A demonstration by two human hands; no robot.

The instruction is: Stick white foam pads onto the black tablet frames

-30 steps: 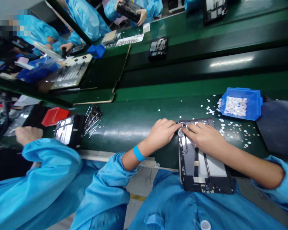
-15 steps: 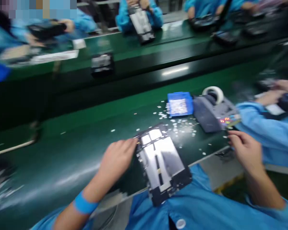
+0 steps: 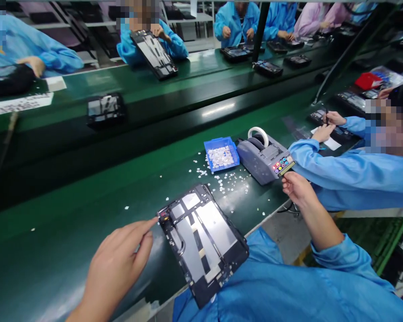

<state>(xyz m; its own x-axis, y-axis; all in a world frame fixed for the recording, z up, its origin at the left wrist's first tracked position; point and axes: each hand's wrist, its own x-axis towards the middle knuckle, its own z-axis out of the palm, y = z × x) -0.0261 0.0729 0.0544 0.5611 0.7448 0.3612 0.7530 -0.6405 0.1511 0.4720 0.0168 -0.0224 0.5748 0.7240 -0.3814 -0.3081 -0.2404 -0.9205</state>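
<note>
A dark tablet back frame [image 3: 201, 237] with silvery panels lies on the green belt's near edge, its lower end over my lap. My left hand [image 3: 117, 264] rests on the belt to its left, fingers apart, the index fingertip touching the frame's upper left corner. My right hand [image 3: 297, 188] is out to the right at the front of a grey tape dispenser [image 3: 263, 158]. Its fingertips pinch a short yellowish tape strip [image 3: 286, 168] at the dispenser's outlet, below a panel of coloured buttons. A white tape roll sits on top of the dispenser.
A blue bin [image 3: 221, 153] of small white pieces stands behind the frame, with white bits [image 3: 230, 183] scattered around it. A co-worker's blue sleeve [image 3: 342, 172] reaches in at the right. Another frame [image 3: 105, 109] lies on the far belt, where several people work.
My right hand left the frame and moved right to the tape dispenser. My left hand stayed at the frame's top left corner. My view swung to the right.
</note>
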